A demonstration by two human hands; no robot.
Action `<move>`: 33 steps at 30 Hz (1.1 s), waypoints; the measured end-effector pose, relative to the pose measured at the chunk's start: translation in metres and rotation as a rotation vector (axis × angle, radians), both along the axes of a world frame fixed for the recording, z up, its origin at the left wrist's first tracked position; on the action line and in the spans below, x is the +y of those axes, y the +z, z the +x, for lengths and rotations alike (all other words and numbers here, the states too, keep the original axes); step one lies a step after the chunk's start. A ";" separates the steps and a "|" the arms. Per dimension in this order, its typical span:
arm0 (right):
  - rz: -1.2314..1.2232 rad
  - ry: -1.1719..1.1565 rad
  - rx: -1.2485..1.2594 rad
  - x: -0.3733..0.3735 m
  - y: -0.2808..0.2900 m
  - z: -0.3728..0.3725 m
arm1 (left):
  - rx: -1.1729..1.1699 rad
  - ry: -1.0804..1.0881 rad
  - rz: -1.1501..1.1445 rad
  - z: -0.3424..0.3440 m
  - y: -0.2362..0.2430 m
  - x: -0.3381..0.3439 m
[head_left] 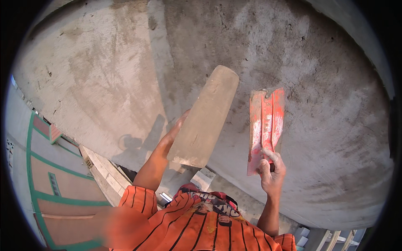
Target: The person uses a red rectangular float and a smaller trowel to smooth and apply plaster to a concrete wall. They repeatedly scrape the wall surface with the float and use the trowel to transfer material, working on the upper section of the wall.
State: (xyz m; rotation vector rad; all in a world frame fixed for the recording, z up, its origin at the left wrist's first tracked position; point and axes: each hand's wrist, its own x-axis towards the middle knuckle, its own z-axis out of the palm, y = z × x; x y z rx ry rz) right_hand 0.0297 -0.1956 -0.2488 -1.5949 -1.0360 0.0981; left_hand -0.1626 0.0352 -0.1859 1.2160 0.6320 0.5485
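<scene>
In my left hand [180, 122] is a long tapered plastering trowel [205, 119] with a rounded far end, its flat face coated in grey-brown mortar. Most of that hand and its fingers are hidden behind the blade. My right hand [273, 170] is closed around the near end of a red plastering float [267, 121]. Its ribbed back faces me, worn and smeared with pale plaster. Both tools are held up in front of a rough plastered wall [318, 104], and I cannot tell whether either touches it.
Damp dark patches and lighter dry ones mark the wall, with a shadow of me [142, 136] on its left part. Wooden planks [104, 173] lie at lower left. Beyond them stands a building with green trim [69, 203]. Pale blocks [203, 180] lie below the trowel.
</scene>
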 end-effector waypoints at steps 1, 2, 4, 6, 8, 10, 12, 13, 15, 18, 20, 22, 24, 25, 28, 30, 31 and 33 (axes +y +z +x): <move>-0.013 0.012 0.018 0.000 -0.001 -0.001 | -0.002 -0.015 0.019 -0.002 0.000 0.000; -0.025 0.023 0.035 0.000 -0.003 -0.001 | -0.004 -0.030 0.037 -0.004 0.000 0.000; -0.011 0.033 0.036 0.001 -0.005 -0.003 | -0.040 -0.080 0.086 -0.010 -0.014 0.009; -0.006 0.036 0.050 0.001 -0.009 -0.003 | -0.140 -0.106 0.105 -0.016 -0.040 0.022; -0.015 0.032 0.077 -0.001 -0.015 -0.004 | -0.132 -0.075 0.096 -0.014 -0.042 0.023; -0.016 0.032 0.094 -0.002 -0.017 -0.007 | -0.022 -0.005 0.058 -0.010 -0.036 0.020; -0.022 0.033 0.107 -0.002 -0.019 -0.009 | 0.004 0.040 -0.019 -0.007 -0.033 0.018; -0.029 0.034 0.112 -0.003 -0.020 -0.009 | -0.003 0.054 -0.068 -0.006 -0.032 0.016; -0.030 0.032 0.105 -0.004 -0.021 -0.010 | -0.013 0.070 -0.014 -0.003 -0.029 0.011; -0.019 0.018 0.069 -0.007 -0.021 -0.011 | -0.075 0.024 0.066 0.003 -0.027 0.012; -0.007 0.013 0.049 -0.009 -0.021 -0.010 | -0.126 -0.028 0.124 0.006 -0.026 0.016; -0.030 0.019 0.036 -0.011 -0.019 -0.012 | -0.174 -0.086 0.184 0.009 -0.028 0.025; -0.034 0.026 -0.045 -0.011 -0.014 -0.015 | -0.203 -0.065 0.207 0.011 -0.027 0.025; -0.019 0.032 -0.123 -0.009 -0.009 -0.017 | -0.223 -0.055 0.228 0.013 -0.024 0.024; -0.067 0.089 -0.145 -0.011 0.000 -0.019 | -0.200 0.166 0.187 0.022 -0.051 0.028; -0.038 0.099 -0.161 -0.009 -0.002 -0.013 | -0.095 0.078 0.229 0.021 -0.045 0.021; 0.036 0.072 -0.324 -0.005 0.007 -0.008 | -0.023 0.007 0.285 0.019 -0.054 0.027; 0.170 0.010 -0.641 0.003 0.034 0.004 | 0.206 -0.066 0.417 0.015 -0.084 0.036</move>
